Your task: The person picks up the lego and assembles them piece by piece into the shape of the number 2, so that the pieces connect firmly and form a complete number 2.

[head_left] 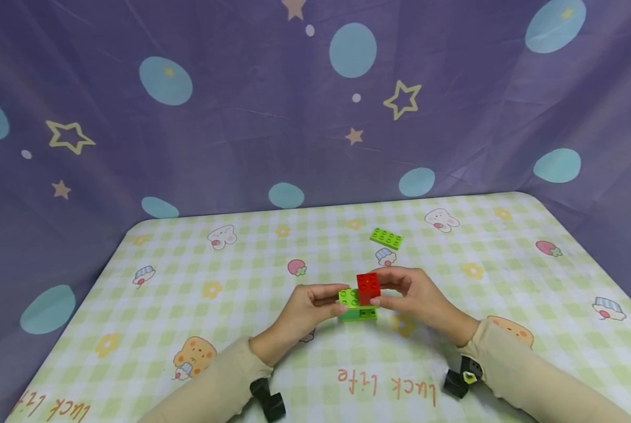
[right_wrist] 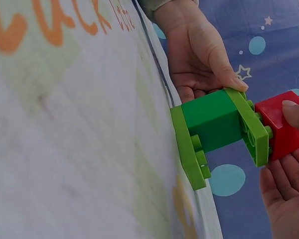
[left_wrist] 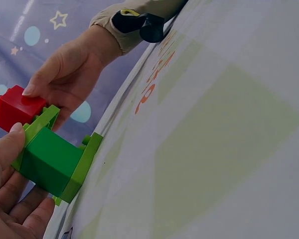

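A small stack stands on the table between the two hands: a light green lower plate (right_wrist: 187,149), a dark green brick (right_wrist: 212,119) and a light green upper plate (right_wrist: 254,129) that juts past the brick. My left hand (head_left: 307,308) grips the stack from the left, thumb at the upper plate's edge and fingers behind. A red brick (head_left: 368,288), studs up, is pinched between thumb and fingers of my right hand (head_left: 413,294). It sits over the jutting right end of the upper plate, where some plate studs show beneath it in the right wrist view.
Farther back lies a loose light green studded plate (head_left: 386,238). A checked cloth (head_left: 252,258) with printed pictures covers the table, whose back edge meets a purple curtain (head_left: 231,135). Black wrist devices (head_left: 268,399) hang under both sleeves.
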A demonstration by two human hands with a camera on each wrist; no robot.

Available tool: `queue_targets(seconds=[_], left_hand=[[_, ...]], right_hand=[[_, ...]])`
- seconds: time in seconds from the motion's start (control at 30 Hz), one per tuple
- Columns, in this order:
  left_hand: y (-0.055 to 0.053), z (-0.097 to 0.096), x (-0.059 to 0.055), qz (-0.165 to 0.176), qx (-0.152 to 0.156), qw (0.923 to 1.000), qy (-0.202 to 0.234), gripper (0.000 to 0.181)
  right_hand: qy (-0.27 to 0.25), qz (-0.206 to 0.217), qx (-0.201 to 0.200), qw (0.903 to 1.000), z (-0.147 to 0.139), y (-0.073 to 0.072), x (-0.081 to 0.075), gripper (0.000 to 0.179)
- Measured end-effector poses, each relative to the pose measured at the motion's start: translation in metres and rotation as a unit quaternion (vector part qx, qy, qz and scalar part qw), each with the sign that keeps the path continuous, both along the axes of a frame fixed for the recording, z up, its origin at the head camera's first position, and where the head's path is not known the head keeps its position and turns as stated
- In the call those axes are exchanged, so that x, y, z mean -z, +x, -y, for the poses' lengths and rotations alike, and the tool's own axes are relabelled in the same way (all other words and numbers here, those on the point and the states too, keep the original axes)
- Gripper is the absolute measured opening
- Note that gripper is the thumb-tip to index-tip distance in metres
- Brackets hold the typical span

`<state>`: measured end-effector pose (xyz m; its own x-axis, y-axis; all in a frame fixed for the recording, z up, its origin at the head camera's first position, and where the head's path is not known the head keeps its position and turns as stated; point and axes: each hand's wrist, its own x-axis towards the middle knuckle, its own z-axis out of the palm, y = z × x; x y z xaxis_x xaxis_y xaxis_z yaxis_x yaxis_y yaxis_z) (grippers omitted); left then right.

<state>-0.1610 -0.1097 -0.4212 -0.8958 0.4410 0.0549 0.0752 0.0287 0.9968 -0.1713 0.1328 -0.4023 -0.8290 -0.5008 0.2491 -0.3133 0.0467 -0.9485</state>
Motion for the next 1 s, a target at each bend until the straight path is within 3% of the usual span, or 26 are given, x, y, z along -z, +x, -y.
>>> queue_targets(seconds=[0.2, 1.0], left_hand=[[0.0005, -0.0010, -0.0033, 0.027, -0.008, 0.9996, -0.007, 0.040], [-0.0009, -0.0007, -0.0010, 0.019, -0.015, 0.9996, -0.018, 0.039]], right_hand=[[0.002, -0.017, -0.001, 0.9999, -0.0010, -0.0021, 0.0012, 0.033], [0.034, -0.056, 0.013, 0.9978, -0.0026, -0.0039, 0.0031, 0.034]])
